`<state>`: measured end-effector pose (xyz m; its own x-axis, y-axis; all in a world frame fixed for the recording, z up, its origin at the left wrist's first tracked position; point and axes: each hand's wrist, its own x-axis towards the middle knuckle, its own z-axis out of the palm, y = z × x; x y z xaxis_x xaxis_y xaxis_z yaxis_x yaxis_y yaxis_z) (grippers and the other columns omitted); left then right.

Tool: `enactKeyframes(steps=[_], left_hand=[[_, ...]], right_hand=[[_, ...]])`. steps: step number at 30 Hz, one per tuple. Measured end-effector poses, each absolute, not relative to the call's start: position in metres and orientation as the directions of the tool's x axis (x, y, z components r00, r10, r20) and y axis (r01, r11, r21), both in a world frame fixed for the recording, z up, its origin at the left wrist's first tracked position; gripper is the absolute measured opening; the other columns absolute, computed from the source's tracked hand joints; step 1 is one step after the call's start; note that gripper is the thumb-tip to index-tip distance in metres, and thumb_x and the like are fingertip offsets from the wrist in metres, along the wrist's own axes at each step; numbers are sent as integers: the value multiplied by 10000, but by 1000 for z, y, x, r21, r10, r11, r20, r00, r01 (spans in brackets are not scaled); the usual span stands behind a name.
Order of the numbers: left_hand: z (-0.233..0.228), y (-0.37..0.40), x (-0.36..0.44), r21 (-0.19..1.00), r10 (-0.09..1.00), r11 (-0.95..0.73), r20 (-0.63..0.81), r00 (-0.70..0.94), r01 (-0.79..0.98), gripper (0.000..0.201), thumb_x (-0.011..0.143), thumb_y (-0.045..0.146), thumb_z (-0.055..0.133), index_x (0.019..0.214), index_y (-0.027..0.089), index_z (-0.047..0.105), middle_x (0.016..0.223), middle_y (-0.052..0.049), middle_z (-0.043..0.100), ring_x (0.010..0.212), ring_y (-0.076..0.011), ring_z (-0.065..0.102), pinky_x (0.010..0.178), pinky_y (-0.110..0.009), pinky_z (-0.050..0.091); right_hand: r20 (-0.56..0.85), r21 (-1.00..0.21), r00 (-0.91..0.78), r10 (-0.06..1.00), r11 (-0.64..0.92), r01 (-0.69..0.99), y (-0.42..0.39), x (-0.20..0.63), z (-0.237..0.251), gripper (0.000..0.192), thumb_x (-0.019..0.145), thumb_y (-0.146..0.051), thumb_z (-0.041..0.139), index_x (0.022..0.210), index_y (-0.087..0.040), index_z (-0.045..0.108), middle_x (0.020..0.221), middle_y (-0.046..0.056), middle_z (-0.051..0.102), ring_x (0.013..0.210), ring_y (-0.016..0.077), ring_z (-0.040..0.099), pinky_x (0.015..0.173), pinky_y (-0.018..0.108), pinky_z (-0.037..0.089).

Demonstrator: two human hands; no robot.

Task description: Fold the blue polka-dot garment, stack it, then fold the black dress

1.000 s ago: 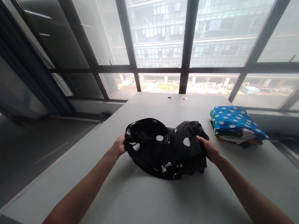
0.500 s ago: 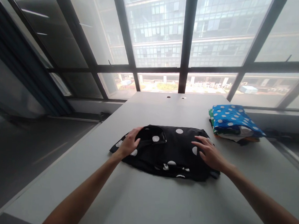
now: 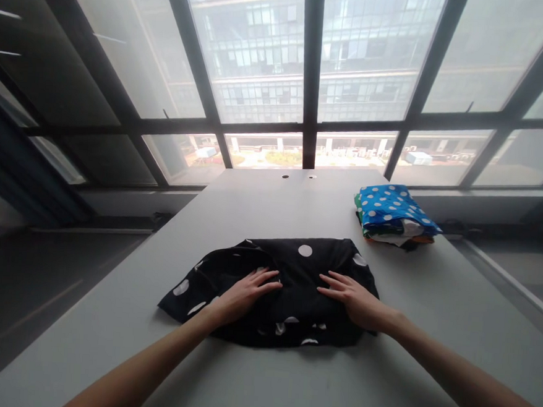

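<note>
Nearby, folded clothes (image 3: 394,215) sit well apart from both hands (image 3: 246,295).

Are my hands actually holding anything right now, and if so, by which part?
Nothing is held. Both the left hand and the right hand lie flat, fingers spread, on top of the black polka-dot cloth on the table, near its middle.

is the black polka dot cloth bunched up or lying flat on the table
Mostly flat: the black white-dotted cloth lies spread on the grey table, with some wrinkles, under the open left hand and right hand.
</note>
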<state>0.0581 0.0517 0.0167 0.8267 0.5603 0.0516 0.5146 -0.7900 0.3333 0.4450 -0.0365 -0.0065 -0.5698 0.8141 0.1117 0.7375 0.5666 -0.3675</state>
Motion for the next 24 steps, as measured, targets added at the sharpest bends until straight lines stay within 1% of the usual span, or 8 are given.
enactKeyframes(steps=[5, 8, 11, 12, 14, 17, 20, 24], left_hand=[[23, 20, 39, 354, 572, -778, 59, 818, 519, 690, 962, -37, 414, 1459, 405, 601, 1639, 35, 458, 1520, -267, 415, 1260, -509, 354], [26, 15, 35, 326, 573, -790, 92, 814, 519, 661, 963, -32, 423, 1433, 386, 625, 1601, 19, 507, 1483, -248, 468, 1240, -479, 400], [33, 16, 36, 241, 535, -833, 121, 836, 498, 786, 916, -90, 375, 1513, 394, 541, 1657, 19, 432, 1544, -240, 374, 1266, -521, 348], [37, 16, 38, 212, 511, -851, 117, 852, 481, 853, 893, -114, 351, 1562, 400, 474, 1682, 22, 392, 1572, -239, 318, 1278, -547, 312], [44, 17, 41, 180, 450, -884, 85, 889, 431, 967, 851, -147, 311, 1637, 416, 320, 1707, 30, 335, 1603, -233, 224, 1289, -591, 249], [47, 19, 45, 194, 369, -913, 25, 929, 358, 1014, 836, -158, 303, 1656, 435, 243, 1685, 37, 380, 1601, -230, 227, 1284, -618, 234], [41, 19, 46, 238, 379, -902, 40, 925, 359, 923, 849, -135, 351, 1591, 410, 415, 1623, 13, 485, 1554, -245, 357, 1249, -579, 344], [39, 23, 43, 268, 412, -889, 108, 905, 372, 689, 872, -104, 382, 1347, 317, 651, 1499, -30, 603, 1430, -241, 522, 1159, -466, 487]], right_hand=[[123, -386, -583, 803, 580, 718, -67, 431, 5, 946, 750, 110, 426, 1570, -357, 492, 1700, 18, 353, 1577, 279, 290, 1245, 545, 358], [185, -367, -565, 804, 590, 719, -76, 426, 16, 759, 838, 67, 440, 1478, -308, 600, 1649, 55, 441, 1561, 281, 318, 1250, 565, 332], [195, -375, -600, 776, 624, 685, -86, 425, 28, 547, 937, -84, 566, 1420, -327, 646, 1599, 55, 502, 1546, 299, 337, 1271, 597, 260], [172, -390, -620, 766, 631, 671, -88, 425, 31, 547, 928, -177, 662, 1449, -339, 622, 1612, 59, 485, 1547, 323, 331, 1271, 612, 244], [112, -419, -647, 754, 626, 658, -93, 426, 33, 771, 820, -332, 838, 1531, -359, 538, 1660, 77, 414, 1552, 378, 307, 1263, 643, 234], [76, -421, -633, 770, 601, 680, -97, 427, 28, 907, 761, -319, 887, 1573, -354, 483, 1677, 96, 385, 1539, 390, 330, 1246, 629, 282], [103, -389, -616, 781, 602, 698, -97, 425, 20, 794, 829, -213, 807, 1556, -319, 505, 1635, 97, 455, 1507, 344, 397, 1221, 559, 369], [188, -326, -612, 768, 637, 698, -93, 421, 15, 548, 892, -161, 731, 1421, -247, 622, 1522, 111, 579, 1430, 314, 499, 1168, 500, 452]])
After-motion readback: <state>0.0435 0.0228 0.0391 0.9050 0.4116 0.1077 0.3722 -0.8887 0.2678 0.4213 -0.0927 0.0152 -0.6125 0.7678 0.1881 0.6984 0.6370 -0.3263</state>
